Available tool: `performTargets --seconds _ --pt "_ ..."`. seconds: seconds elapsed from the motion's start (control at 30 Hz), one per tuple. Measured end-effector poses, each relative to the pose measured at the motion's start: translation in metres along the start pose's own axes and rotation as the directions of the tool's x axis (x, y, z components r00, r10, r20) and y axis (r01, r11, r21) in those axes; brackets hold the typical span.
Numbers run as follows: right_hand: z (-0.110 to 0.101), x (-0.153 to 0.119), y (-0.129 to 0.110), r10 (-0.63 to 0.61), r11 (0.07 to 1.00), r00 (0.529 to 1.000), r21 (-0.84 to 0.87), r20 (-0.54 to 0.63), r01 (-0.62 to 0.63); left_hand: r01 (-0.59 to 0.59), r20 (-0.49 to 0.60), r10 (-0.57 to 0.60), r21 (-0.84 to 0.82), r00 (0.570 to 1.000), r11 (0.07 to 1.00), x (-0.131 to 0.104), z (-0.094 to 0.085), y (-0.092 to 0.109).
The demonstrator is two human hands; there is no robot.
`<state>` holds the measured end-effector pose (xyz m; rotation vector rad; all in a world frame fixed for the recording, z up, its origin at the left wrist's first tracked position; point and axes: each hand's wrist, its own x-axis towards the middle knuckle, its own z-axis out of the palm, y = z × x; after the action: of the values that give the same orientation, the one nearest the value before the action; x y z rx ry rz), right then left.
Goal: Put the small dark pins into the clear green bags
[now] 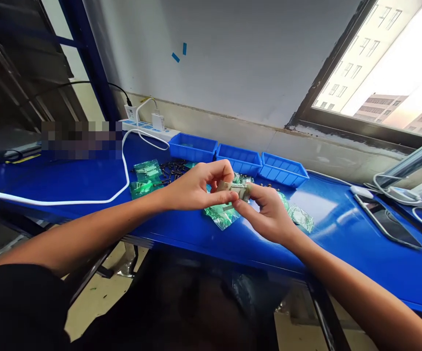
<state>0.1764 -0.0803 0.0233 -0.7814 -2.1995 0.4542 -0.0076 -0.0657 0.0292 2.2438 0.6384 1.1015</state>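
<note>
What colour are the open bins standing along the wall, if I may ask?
The bins are blue, seen best in the head view.

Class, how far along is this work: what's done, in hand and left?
Probably early. Done: apparently only setting out, with three blue plastic bins lined up by the wall; I can't identify any finished piece. In hand: the left hand and right hand grip a small pale part. Possibly left: loose dark screw-like pieces and green-tinted plastic packets on the table.
</note>
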Motion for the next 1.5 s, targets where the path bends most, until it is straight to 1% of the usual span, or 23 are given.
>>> performTargets --seconds 0.17,0.27,0.33,0.4,0.47,0.5,0.57,0.67,0.73,0.8,0.87,0.97,1.07,1.13,1.23,1.5 --pt "0.0 -0.001 -0.003 -0.057 0.998 0.998 0.015 -0.03 0.057 -0.093 0.009 0.093 0.052 0.996 0.994 -0.002 -0.001 0.003" --pt "0.001 -0.001 -0.003 -0.055 0.998 0.998 0.014 -0.035 0.055 -0.146 0.019 0.145 0.086 0.989 0.986 -0.003 0.001 0.001" --pt "0.002 -0.001 -0.003 -0.045 0.999 0.998 0.004 -0.042 0.045 -0.195 -0.003 0.197 0.126 0.98 0.973 -0.003 0.002 -0.002" --pt "0.001 -0.001 -0.003 -0.013 1.0 0.997 -0.015 -0.071 0.012 -0.27 -0.086 0.289 0.18 0.954 0.946 -0.004 0.004 -0.005" --pt "0.0 -0.001 -0.002 0.042 0.999 0.991 -0.03 -0.126 -0.046 -0.345 -0.187 0.394 0.249 0.9 0.905 -0.004 0.005 -0.006" --pt "-0.001 -0.001 -0.002 0.069 0.997 0.986 -0.029 -0.155 -0.075 -0.373 -0.218 0.439 0.286 0.871 0.883 -0.004 0.005 -0.006" --pt "-0.003 -0.001 -0.002 0.102 0.994 0.975 -0.015 -0.197 -0.107 -0.402 -0.228 0.496 0.356 0.838 0.844 -0.005 0.004 -0.005" --pt "-0.004 -0.001 -0.003 0.107 0.994 0.97 -0.006 -0.217 -0.11 -0.432 -0.178 0.537 0.415 0.824 0.801 -0.006 0.003 -0.002" --pt "-0.003 -0.001 -0.004 0.103 0.994 0.971 -0.017 -0.216 -0.11 -0.44 -0.151 0.538 0.417 0.83 0.795 -0.006 0.003 0.0" --pt "-0.002 -0.002 -0.004 0.1 0.993 0.972 -0.033 -0.212 -0.109 -0.423 -0.154 0.51 0.387 0.846 0.819 -0.007 0.004 0.0" --pt "-0.002 -0.003 -0.003 0.09 0.994 0.973 -0.049 -0.211 -0.103 -0.375 -0.183 0.447 0.326 0.876 0.868 -0.007 0.006 0.001" --pt "-0.002 -0.004 -0.004 0.046 0.996 0.977 -0.067 -0.209 -0.062 -0.274 -0.225 0.322 0.222 0.92 0.936 -0.008 0.007 0.002" --pt "-0.004 -0.005 -0.007 -0.019 0.998 0.979 -0.07 -0.202 0.005 -0.226 -0.214 0.256 0.156 0.942 0.962 -0.009 0.007 0.003" --pt "-0.005 -0.006 -0.009 -0.053 0.996 0.978 -0.081 -0.203 0.038 -0.222 -0.197 0.245 0.129 0.949 0.966 -0.009 0.008 0.003" --pt "-0.006 -0.007 -0.01 -0.073 0.993 0.975 -0.111 -0.211 0.051 -0.217 -0.194 0.234 0.106 0.952 0.97 -0.009 0.008 0.004" --pt "-0.007 -0.008 -0.011 -0.044 0.989 0.981 -0.145 -0.188 0.016 -0.205 -0.159 0.217 0.087 0.963 0.975 -0.011 0.006 0.005"
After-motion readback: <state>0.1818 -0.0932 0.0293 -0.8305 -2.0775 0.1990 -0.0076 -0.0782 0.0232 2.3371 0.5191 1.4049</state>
